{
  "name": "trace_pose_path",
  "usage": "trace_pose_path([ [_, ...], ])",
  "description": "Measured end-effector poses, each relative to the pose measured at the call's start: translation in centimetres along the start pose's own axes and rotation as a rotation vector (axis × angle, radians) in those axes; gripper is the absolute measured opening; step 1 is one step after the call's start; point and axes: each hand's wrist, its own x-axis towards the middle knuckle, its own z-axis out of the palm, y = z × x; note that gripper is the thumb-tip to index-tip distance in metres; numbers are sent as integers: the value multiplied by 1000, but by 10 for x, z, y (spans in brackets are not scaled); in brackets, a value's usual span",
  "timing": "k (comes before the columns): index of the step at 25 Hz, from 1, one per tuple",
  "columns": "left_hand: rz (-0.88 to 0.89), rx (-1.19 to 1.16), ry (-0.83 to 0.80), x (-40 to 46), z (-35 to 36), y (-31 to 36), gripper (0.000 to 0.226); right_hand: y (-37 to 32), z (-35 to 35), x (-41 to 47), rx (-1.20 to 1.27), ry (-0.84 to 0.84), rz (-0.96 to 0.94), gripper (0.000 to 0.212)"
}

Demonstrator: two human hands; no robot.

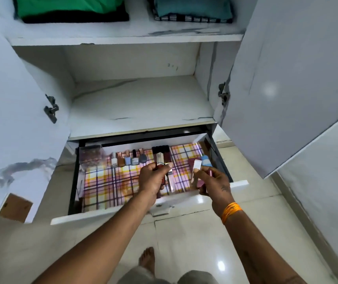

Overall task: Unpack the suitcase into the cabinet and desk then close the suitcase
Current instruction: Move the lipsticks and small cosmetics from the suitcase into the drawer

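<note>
The white cabinet's drawer (pixel 106 217) is pulled out, lined with pink and yellow checked paper. A row of nail polish bottles (pixel 127 159) stands along its back, with dark-capped lip gloss tubes (pixel 161 153) beside them. My left hand (pixel 153 180) grips a lip gloss tube (pixel 159 160) over the drawer's middle. Over the drawer's right side, my right hand (pixel 213 184) holds several small cosmetics (pixel 201 163), among them a white-capped one and a blue one. The suitcase is out of view.
Both cabinet doors (pixel 286 89) stand open to either side. Folded green and black clothes (pixel 71 9) and teal and striped clothes (pixel 192 11) lie on the top shelf. A clear box (pixel 90 154) sits in the drawer's back left corner. My bare foot (pixel 147 261) stands on the glossy tiles.
</note>
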Motion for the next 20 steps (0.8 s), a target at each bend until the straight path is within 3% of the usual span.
trace_pose_path([
  [2, -19, 19, 26, 34, 10, -3, 30, -5, 5, 29, -2, 41, 12, 10],
  [4, -53, 86, 61, 67, 24, -9, 60, -6, 8, 63, -43, 63, 19, 2],
  [6, -56, 188, 119, 92, 40, -16, 75, -2, 13, 98, -85, 17, 63, 13],
  [8, -23, 321, 157, 111, 59, -21, 67, 1, 18, 130, -87, -85, 117, 20],
  [11, 71, 567, 191, 132, 84, -19, 29, -1, 21, 167, -107, -224, 160, 26],
  [15, 70, 781, 292, 168, 112, -24, 27, 3, 26, 215, -109, -305, 224, 21],
  [20, 23, 891, 337, 187, 129, -29, 28, 18, 38, 259, -428, -284, -33, 10],
])
